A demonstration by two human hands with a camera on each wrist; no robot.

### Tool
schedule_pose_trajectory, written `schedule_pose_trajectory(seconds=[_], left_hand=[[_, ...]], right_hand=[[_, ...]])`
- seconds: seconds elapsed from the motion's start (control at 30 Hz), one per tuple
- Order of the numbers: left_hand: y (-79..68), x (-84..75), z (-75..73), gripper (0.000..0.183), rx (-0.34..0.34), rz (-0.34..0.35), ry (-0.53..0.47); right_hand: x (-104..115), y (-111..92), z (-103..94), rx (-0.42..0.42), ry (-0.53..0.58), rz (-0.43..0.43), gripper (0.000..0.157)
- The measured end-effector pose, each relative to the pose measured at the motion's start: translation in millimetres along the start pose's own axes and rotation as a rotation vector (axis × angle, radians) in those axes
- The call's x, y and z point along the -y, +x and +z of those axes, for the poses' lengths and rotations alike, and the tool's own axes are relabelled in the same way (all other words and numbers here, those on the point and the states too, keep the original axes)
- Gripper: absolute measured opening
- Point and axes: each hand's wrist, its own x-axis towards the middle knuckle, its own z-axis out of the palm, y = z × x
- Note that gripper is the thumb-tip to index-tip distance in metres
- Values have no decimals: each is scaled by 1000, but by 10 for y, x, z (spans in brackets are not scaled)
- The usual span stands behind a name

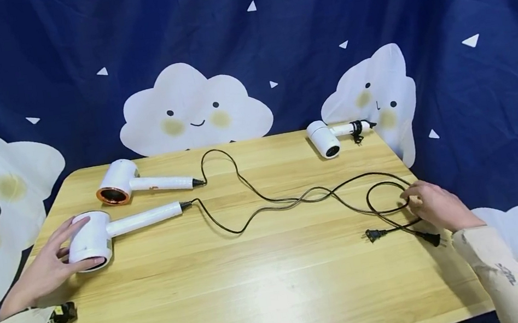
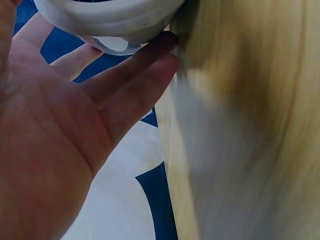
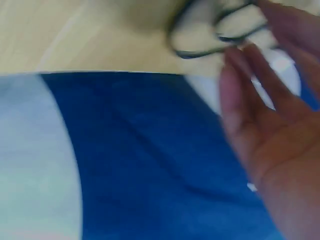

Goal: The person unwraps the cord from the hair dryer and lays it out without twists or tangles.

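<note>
At the left of the table, my left hand holds the head of a white hair dryer, thumb at its front opening and fingers on the far side. In the left wrist view, fingers reach round the dryer's pale rim. The dryer's handle points right, trailing a black cord. On the right side, my right hand pinches looped black cord near the table edge. Two black plugs, one left of the other, lie below that hand.
A second white hair dryer with a copper-coloured rim lies behind the first; its cord crosses the first one's mid-table. A third white dryer, cord wrapped round its handle, lies at the back right edge. A blue cloud-patterned curtain hangs behind the wooden table.
</note>
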Motion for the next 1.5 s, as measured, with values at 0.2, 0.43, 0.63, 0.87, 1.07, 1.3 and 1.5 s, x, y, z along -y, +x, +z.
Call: schedule_pose_trajectory(seconds=[0.2,0.43,0.63,0.87,1.07,1.3,1.5], left_hand=[[-20,-2,11,100,0,-2,20],[-19,-14,3,100,-6,-8,20],[-20,-13,11,100,-3,-17,8],[-39,8,9,101,-15,-13,14],[-62,-22,10,101,-15,4,8],[-97,-67,-20,107,-34,-27,81],[24,-100,35,108,-43,-40,126]], right_hand=[[-215,114,225,-183,-113,-269,25],[-245,145,35,-254,149,-105,18],[-396,355,-133,-304,176,90,25],[-627,645,85,-130,152,230,28],[-640,670,225,-6,115,351,31],[-479,708,99,-59,124,284,39],[-363,727,-1,8,171,277,56]])
